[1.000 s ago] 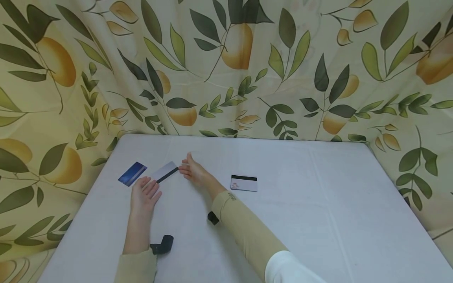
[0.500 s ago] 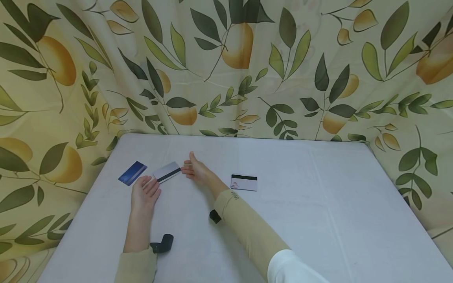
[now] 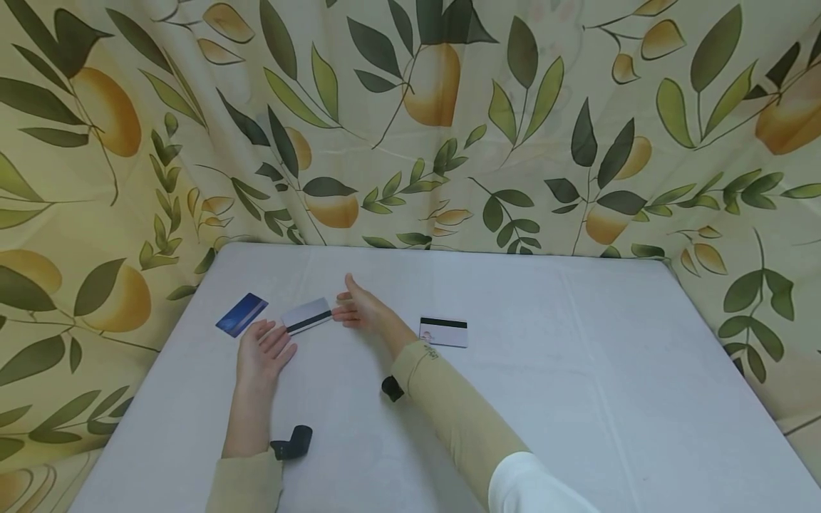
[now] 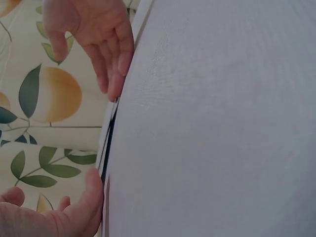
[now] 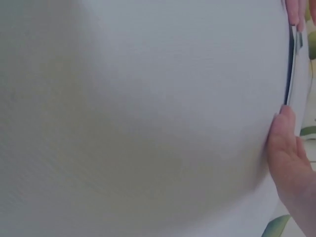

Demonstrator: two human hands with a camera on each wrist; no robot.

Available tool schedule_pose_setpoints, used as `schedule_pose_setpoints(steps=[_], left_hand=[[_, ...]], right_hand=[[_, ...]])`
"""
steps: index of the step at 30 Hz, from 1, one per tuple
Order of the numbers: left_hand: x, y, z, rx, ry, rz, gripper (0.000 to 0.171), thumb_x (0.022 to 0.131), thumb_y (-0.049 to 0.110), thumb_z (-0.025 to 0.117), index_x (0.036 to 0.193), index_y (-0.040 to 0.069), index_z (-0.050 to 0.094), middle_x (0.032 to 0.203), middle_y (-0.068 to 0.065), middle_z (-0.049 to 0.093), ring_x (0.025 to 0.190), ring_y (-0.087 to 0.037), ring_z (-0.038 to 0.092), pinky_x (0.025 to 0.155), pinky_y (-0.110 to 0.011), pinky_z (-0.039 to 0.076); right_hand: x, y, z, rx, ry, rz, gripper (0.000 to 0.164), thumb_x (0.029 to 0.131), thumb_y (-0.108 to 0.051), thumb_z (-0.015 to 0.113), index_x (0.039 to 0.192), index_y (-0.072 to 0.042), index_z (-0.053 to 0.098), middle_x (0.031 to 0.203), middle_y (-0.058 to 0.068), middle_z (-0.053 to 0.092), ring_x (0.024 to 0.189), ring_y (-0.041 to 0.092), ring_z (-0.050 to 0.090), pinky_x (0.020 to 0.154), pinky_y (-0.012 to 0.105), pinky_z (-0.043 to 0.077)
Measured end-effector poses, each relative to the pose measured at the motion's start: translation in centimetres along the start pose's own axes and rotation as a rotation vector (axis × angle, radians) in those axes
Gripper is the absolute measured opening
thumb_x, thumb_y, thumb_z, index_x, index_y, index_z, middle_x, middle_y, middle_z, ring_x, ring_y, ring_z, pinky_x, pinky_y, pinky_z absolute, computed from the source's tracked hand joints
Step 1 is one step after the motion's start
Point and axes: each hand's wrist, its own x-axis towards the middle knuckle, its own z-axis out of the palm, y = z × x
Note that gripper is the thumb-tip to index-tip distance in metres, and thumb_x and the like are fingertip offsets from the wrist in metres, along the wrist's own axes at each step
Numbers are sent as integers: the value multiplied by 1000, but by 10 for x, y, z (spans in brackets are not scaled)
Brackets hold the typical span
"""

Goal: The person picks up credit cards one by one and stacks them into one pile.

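A pale card with a black stripe (image 3: pixel 306 313) lies on the white table, slightly tilted in the head view. At its lower left corner, the fingertips of my left hand (image 3: pixel 261 354) touch it, fingers relaxed and palm turned up. My right hand (image 3: pixel 367 311) reaches its right end with extended fingertips, thumb raised away from it. Seen almost edge-on in the right wrist view, the striped card (image 5: pixel 290 74) spans the space between both hands' fingertips. The left wrist view shows the same with my right hand (image 4: pixel 101 42) above and my left hand (image 4: pixel 74 215) below.
A blue card (image 3: pixel 241 315) lies just left of the striped card. Another white card with a black stripe (image 3: pixel 444 333) sits to the right, beyond my right forearm. Behind the white table (image 3: pixel 577 399) hangs a fruit-and-leaf patterned cloth (image 3: pixel 449 157).
The striped card has shifted a little right and turned closer to level. My right hand has moved slightly right with it, while my left hand stays nearly in place.
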Motion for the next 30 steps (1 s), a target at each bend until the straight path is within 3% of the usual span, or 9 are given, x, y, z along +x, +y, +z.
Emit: schedule_pose_setpoints(steps=[5,15,22,30], left_hand=[[1,1,-2,17,-25,-20,56,97,32,35,144,6,20,146,-17,25,131,-27,33,105,-40,33],[5,2,-3,27,-22,-65,54,97,32,36,143,7,23,147,-16,26,131,-27,34,105,-42,33],[7,2,-6,43,-15,-83,55,97,33,38,141,4,24,143,-17,29,129,-27,36,102,-40,37],[6,4,-9,93,-44,-97,49,96,32,39,134,1,32,135,-16,35,126,-28,37,100,-40,39]], right_hand=[[2,1,-4,61,-3,45,74,95,-57,21,136,2,37,123,24,52,113,32,52,97,38,43],[7,4,-7,160,5,43,70,97,-51,27,130,9,41,123,28,50,112,34,52,96,39,43],[3,4,-8,143,7,47,66,98,-47,30,128,11,43,118,27,52,109,33,54,96,37,44],[0,5,-12,81,-1,72,61,99,-42,32,121,12,49,103,20,58,92,25,59,92,34,47]])
